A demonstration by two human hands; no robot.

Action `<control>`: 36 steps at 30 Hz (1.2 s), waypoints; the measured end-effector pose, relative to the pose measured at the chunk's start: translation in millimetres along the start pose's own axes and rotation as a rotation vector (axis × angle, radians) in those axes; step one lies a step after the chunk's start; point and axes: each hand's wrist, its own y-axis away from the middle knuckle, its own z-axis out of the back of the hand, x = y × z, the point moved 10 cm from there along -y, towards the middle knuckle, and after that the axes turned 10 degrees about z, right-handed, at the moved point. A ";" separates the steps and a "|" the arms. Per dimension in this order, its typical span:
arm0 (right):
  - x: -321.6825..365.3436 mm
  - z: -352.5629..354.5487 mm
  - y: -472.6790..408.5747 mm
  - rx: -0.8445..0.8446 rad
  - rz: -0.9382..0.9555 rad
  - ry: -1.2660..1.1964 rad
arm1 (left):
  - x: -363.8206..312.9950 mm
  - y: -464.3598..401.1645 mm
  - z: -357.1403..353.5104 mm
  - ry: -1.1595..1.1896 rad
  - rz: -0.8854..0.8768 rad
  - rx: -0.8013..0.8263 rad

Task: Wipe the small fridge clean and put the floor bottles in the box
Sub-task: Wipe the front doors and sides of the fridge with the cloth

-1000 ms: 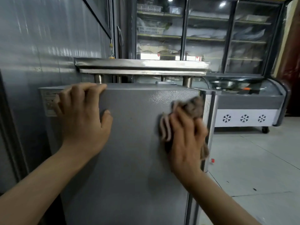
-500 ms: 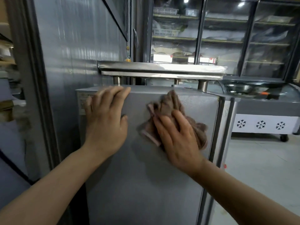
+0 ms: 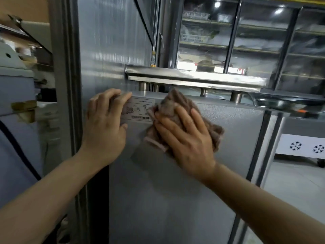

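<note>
The small fridge (image 3: 175, 173) stands in the near middle. The right hand (image 3: 186, 138) presses a brown cloth (image 3: 168, 110) flat against the fridge's grey side with straight fingers, beside a label (image 3: 139, 110). The left hand (image 3: 105, 125) rests released on the fridge's upper left edge.

Looks like the back area of a food shop or restaurant: tall glass-door display coolers (image 3: 255, 41) with wire shelves and baskets, a chest freezer (image 3: 302, 147) marked with snowflakes, a stainless steel shelf (image 3: 193, 77) on metal posts, grey insulated wall panels (image 3: 109, 41), pale tiled floor (image 3: 290, 182).
</note>
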 end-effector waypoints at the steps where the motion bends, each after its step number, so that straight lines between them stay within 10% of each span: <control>1: 23.5 -8.7 7.9 0.017 0.059 -0.031 | 0.3 -0.5 -0.1 0.000 -0.012 0.003; 7: 102.8 -38.8 48.2 0.317 0.449 -0.092 | 1.7 -1.9 2.8 -0.034 -0.067 0.119; 15: -0.5 -13.4 -44.0 0.081 -0.060 0.092 | 26.1 23.4 2.8 0.248 0.018 0.116; 24: 108.9 -52.6 9.4 0.326 0.460 -0.010 | 66.0 69.2 -20.8 0.436 0.214 0.335; 36: 75.6 -46.4 -97.6 0.092 0.199 0.047 | 110.9 96.2 -11.3 0.380 0.331 0.186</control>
